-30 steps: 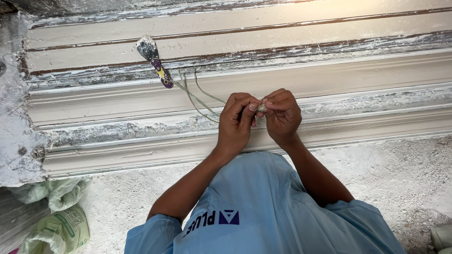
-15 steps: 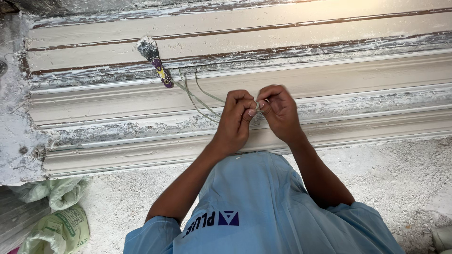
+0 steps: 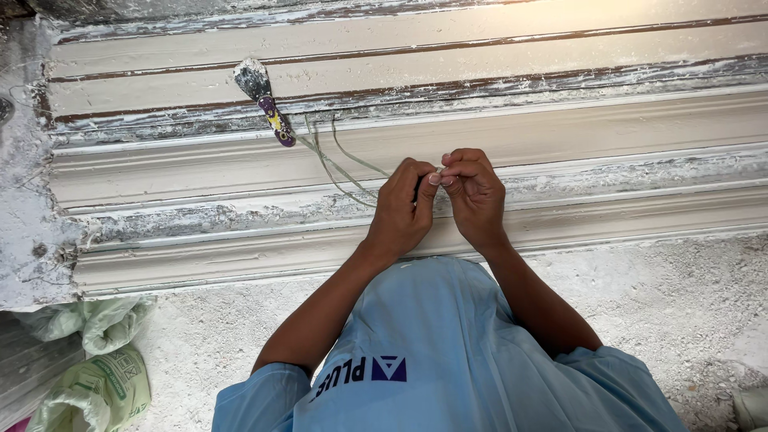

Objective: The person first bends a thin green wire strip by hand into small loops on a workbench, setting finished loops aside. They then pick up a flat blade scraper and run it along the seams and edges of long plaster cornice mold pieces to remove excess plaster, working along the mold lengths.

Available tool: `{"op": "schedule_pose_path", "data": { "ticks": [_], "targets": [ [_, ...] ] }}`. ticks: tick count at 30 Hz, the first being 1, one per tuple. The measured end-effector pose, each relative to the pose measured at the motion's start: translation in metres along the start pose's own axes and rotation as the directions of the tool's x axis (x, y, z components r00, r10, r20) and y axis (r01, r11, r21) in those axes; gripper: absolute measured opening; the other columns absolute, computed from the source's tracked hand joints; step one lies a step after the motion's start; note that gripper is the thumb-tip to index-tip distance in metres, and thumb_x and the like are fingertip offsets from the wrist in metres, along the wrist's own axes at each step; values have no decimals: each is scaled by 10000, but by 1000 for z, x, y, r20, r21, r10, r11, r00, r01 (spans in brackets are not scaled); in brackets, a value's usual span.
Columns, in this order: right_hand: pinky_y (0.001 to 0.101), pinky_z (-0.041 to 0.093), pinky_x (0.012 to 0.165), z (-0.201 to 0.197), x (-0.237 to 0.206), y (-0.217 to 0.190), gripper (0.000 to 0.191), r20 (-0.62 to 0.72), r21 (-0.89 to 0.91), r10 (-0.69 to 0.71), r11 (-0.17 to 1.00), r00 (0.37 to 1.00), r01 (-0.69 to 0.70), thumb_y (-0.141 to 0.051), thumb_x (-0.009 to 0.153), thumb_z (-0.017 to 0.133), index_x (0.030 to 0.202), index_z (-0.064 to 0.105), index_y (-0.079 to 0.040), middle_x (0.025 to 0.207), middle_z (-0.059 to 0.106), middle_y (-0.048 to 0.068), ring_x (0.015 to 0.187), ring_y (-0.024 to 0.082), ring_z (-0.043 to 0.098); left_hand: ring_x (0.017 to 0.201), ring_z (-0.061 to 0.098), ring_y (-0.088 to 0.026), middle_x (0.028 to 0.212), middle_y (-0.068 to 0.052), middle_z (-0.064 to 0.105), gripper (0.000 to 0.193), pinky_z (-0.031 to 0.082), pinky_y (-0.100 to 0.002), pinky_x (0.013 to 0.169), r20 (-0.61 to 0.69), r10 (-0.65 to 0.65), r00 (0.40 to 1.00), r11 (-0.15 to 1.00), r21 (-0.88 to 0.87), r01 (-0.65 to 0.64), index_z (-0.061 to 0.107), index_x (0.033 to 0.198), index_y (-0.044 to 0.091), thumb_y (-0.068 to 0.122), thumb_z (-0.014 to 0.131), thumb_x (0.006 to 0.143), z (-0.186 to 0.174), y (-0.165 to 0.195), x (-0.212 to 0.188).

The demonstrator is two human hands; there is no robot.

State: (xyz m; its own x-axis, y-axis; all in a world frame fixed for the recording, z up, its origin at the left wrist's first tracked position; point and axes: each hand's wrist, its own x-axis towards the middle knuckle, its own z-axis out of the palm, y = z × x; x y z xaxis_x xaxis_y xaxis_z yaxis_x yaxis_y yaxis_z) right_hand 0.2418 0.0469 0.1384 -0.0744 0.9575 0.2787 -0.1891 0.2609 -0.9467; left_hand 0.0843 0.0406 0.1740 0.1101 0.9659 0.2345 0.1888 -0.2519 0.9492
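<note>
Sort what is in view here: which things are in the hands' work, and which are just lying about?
In hand:
- left hand and right hand, pinching thin pale strands
- moulded plaster strip under them

Lying about:
- putty knife, resting on the moulding
- green bags, lower left

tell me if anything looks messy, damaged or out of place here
White plaster residue is smeared and flaking along the grooves of the long moulding. A putty knife lies askew across its ridges, blade caked white. Thin strands trail loosely from the left hand and right hand. Crumpled bags sit on the dusty floor.
</note>
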Motion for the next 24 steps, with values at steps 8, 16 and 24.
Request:
{"op": "schedule_pose_path", "data": {
  "ticks": [8,16,24],
  "targets": [
    [315,530,1087,5,0,0,49,-34,-58,-97,994,995,95,-43,1097,596,1140,575,-30,1180,580,74,1177,160,613,495,484,-90,589,3,561,144,386,-293,478,0,-117,993,991,61,117,714,1029,95,237,690,1027,-2,9,11],
    [283,530,959,-10,6,2,52,33,-41,-24,999,999,25,-22,1087,608,1132,583,-24,1157,563,70,1074,125,587,630,602,-75,830,-29,653,185,496,-269,559,26,83,996,992,90,-85,711,1189,117,176,675,1017,-13,17,9],
    [291,586,885,-10,18,-7,58,-88,-3,-11,1000,996,11,-31,1108,594,1164,600,-22,1132,576,70,1001,124,621,739,638,-146,959,-114,638,291,537,-282,579,62,-20,998,1000,24,19,705,1193,51,182,745,936,-20,0,11]
  ]
}}
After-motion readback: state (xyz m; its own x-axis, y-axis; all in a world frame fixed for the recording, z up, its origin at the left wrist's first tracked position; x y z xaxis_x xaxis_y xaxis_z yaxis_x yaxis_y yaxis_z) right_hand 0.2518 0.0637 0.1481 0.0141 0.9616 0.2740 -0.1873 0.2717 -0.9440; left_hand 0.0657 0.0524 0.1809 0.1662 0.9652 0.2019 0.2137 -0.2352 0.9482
